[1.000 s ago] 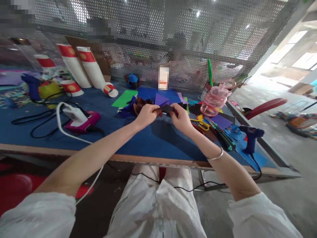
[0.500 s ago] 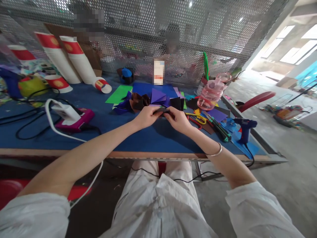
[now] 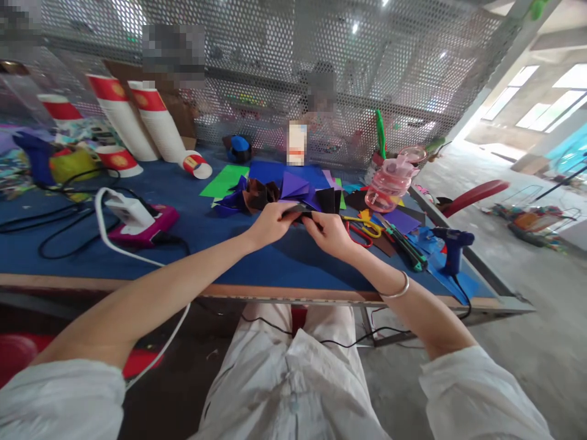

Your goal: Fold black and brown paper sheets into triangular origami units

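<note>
Pinching black paper (image 3: pixel 297 211), left hand (image 3: pixel 274 222) and right hand (image 3: pixel 331 233) sit before folded purple paper (image 3: pixel 295 185).

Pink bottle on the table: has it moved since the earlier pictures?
No. The pink bottle stands in the same place near the right edge of the table; only the view shifted.

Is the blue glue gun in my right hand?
No, the right hand pinches black paper.

no text can be read, the round gold marks (image 3: pixel 157 101) on the red-banded paper cups (image 3: pixel 162 125) being too blurred.
</note>
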Demonstrator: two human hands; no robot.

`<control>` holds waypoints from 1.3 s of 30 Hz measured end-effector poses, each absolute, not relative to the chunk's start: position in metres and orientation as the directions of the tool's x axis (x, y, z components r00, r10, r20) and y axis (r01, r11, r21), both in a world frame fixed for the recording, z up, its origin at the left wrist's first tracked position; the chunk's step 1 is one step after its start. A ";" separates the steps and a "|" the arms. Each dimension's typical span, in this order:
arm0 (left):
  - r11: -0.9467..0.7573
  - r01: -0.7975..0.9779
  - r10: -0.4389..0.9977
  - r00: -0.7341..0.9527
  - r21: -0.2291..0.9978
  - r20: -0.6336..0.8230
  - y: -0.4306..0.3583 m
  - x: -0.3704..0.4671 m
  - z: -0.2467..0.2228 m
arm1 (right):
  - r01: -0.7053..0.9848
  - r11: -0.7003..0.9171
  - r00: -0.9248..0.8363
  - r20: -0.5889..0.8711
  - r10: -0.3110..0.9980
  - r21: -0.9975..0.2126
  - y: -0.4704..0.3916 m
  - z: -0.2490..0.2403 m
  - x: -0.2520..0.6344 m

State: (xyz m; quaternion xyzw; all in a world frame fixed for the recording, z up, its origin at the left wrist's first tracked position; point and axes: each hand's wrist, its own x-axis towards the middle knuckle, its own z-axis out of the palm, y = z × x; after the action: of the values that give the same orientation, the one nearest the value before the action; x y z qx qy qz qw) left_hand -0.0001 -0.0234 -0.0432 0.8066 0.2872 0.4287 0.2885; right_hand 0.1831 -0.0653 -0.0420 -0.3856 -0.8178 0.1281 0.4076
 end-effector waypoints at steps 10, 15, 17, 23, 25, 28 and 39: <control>-0.641 0.238 0.740 0.446 0.730 0.504 -0.026 0.001 -0.037 | 0.535 0.679 -0.349 0.600 0.720 -0.503 -0.058 -0.046 0.188; -0.627 0.242 0.747 0.456 0.740 0.484 -0.028 0.000 -0.036 | 0.517 0.687 -0.395 0.570 0.720 -0.510 -0.059 -0.049 0.186; -0.632 0.243 0.742 0.465 0.736 0.483 -0.029 -0.001 -0.035 | 0.515 0.679 -0.401 0.553 0.731 -0.524 -0.060 -0.050 0.186; -0.697 0.228 0.690 0.471 0.680 0.549 -0.032 -0.002 -0.032 | 0.491 0.665 -0.428 0.508 0.747 -0.563 -0.063 -0.049 0.182; -0.705 0.226 0.684 0.467 0.672 0.560 -0.033 -0.003 -0.032 | 0.488 0.666 -0.428 0.510 0.746 -0.565 -0.064 -0.049 0.181; -0.695 0.237 0.699 0.446 0.679 0.560 -0.032 -0.002 -0.033 | 0.505 0.652 -0.383 0.529 0.757 -0.566 -0.065 -0.048 0.180; -0.565 0.255 0.799 0.407 0.784 0.443 -0.023 -0.006 -0.036 | 0.583 0.570 -0.252 0.538 0.804 -0.578 -0.053 -0.051 0.190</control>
State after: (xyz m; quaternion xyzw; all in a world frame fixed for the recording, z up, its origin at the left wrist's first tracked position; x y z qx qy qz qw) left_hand -0.0056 -0.0232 -0.0362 0.7756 0.3398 0.4256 0.3191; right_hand 0.1900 -0.0533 -0.0512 -0.4444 -0.7803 0.1315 0.4199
